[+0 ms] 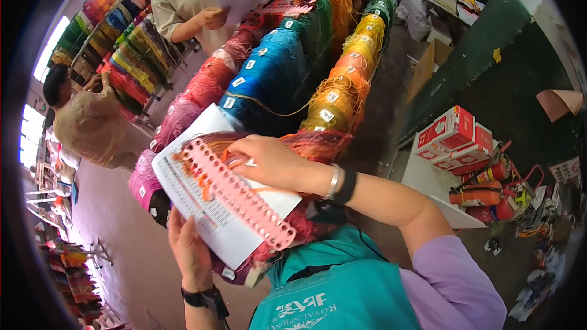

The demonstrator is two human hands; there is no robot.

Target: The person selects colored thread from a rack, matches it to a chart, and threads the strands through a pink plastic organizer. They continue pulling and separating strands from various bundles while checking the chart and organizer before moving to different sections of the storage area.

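Note:
A long pink card with rows of holes (pixel 235 192) lies slantwise on a white printed sheet (pixel 177 174). Orange and reddish threads hang in its upper holes. Around the sheet's lower left edge my left hand (pixel 192 250) is closed, fingers pointing up. My right hand (pixel 269 162) is over the upper part of the card, fingers pinched on orange thread (pixel 229 157); the fingertips are partly hidden. Beneath sheet and card runs a rack end draped with thread skeins, pink (pixel 147 177) at the left and orange-red (pixel 324 143) at the right.
Rows of labelled skeins, blue (pixel 269 61) and yellow (pixel 361 49), stretch away ahead. A person (pixel 195 0) holding papers stands beyond the rack; another person (pixel 88 116) is at the far left by hanging skeins. Red-white boxes (pixel 449 131) and fire extinguishers (pixel 480 192) stand right.

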